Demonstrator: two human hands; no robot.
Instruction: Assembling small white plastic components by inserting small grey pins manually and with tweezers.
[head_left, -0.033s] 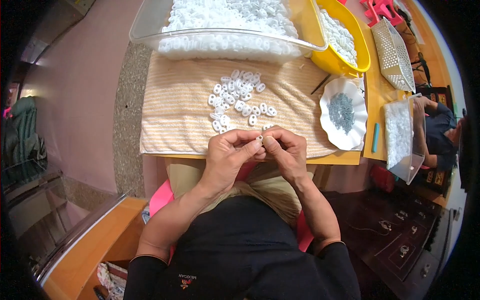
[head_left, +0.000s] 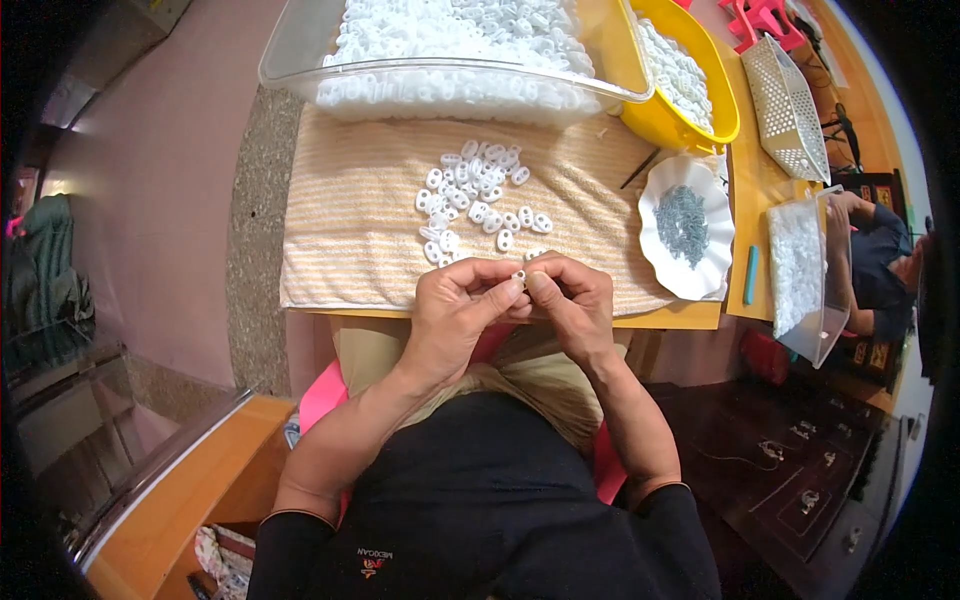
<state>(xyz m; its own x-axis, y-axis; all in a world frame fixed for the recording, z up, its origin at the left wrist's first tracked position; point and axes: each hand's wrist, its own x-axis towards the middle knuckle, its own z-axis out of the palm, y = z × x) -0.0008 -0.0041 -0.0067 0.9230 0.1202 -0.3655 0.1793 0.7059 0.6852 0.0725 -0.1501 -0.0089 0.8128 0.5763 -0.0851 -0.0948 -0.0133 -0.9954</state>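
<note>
My left hand (head_left: pixel 452 308) and my right hand (head_left: pixel 574 308) meet at the near edge of the towel, fingertips pinched together. Between them is a small white two-holed plastic piece (head_left: pixel 520 277), of which only a bit shows; the fingers cover the rest. Just beyond my hands, a loose pile of like white plastic pieces (head_left: pixel 463 187) lies on the striped towel (head_left: pixel 345 220). To the right stands a white scalloped dish (head_left: pixel 716 262) holding a heap of tiny grey metal parts (head_left: pixel 683 225), too fine to make out singly.
A large clear bin (head_left: pixel 450 65) full of white pieces stands at the far side. Beside it are a yellow basin (head_left: pixel 728 110) and a white perforated basket (head_left: pixel 790 105). At right lie a teal stick (head_left: pixel 751 275) and a clear box (head_left: pixel 832 320); another person sits beyond it.
</note>
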